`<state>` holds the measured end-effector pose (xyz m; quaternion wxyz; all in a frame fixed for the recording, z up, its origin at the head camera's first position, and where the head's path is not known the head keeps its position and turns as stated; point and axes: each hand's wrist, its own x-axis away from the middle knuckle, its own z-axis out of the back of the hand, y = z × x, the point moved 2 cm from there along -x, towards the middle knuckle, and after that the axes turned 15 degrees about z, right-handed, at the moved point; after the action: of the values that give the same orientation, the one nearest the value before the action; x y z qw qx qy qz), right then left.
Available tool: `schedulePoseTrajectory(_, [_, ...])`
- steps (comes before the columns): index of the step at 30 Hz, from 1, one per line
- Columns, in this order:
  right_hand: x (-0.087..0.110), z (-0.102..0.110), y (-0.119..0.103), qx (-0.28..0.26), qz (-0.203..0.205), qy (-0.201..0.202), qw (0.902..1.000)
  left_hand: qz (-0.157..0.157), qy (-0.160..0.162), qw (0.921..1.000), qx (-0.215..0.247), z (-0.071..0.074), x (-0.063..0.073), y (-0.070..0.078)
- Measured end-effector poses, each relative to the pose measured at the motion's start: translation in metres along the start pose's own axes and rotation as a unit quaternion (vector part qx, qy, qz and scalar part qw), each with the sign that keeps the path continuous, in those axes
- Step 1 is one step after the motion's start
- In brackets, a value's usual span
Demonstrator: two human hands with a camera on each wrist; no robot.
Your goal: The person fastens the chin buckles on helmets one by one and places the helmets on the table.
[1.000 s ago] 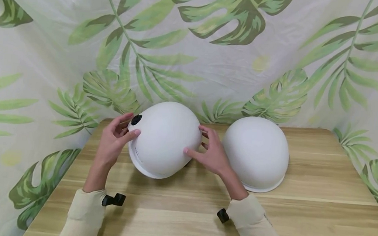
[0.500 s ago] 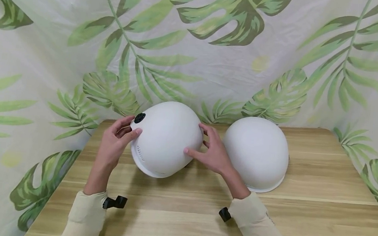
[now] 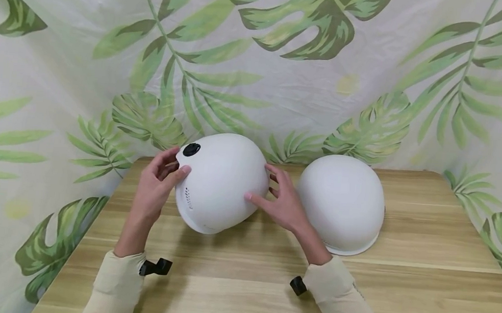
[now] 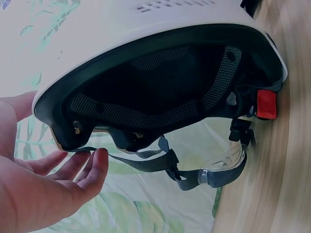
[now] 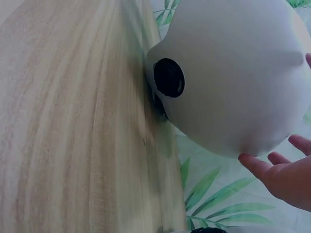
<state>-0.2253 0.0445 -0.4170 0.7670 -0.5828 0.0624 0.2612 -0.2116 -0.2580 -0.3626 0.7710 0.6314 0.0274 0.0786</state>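
2 white helmets are sitting on the wooden tabletop (image 3: 425,249) in front of a leaf-print cloth backdrop (image 3: 283,80). The left helmet (image 3: 221,181) is tilting up on its edge between both hands, its left side lifted off the wood, and the right helmet (image 3: 340,200) is lying dome-up, flat on its rim, just beside it.

The left hand (image 3: 158,183) is pressing against the left side of the tilted helmet, thumb on the shell just below a black round knob (image 3: 191,149), fingers curving loosely round the far side; its grip is open, fingers nearly straight, as the left wrist view shows. That view is also showing the helmet's dark padded inside (image 4: 160,92), a grey chin strap (image 4: 180,170) hanging below the rim, and a red buckle piece (image 4: 266,104).

The right hand (image 3: 283,203) is resting spread fingers on the helmet's right side, thumb low on the shell; its grip is likewise open, steadying rather than clasping. It is lying in the gap between the 2 helmets.
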Motion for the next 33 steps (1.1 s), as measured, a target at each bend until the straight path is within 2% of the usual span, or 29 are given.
schedulePoseTrajectory(3, [0.000,-0.001,0.000,0.000,0.004,0.002,1.0000,0.003,0.002,1.0000,-0.004,-0.002,0.001,0.001])
schedulePoseTrajectory(10, [0.002,-0.002,0.000,-0.027,-0.006,-0.003,0.9996,-0.019,0.008,0.9997,0.009,-0.008,0.000,0.006])
schedulePoseTrajectory(17, [0.004,-0.003,0.003,-0.027,-0.014,0.003,0.9995,-0.029,-0.003,0.9994,0.020,-0.015,0.001,0.008])
schedulePoseTrajectory(22, [0.004,-0.006,0.004,-0.048,-0.019,0.007,0.9986,-0.043,-0.013,0.9987,0.023,-0.019,0.002,0.009])
schedulePoseTrajectory(33, [0.002,-0.011,0.002,-0.063,-0.015,0.020,0.9977,-0.061,-0.041,0.9973,0.007,-0.038,0.006,0.010])
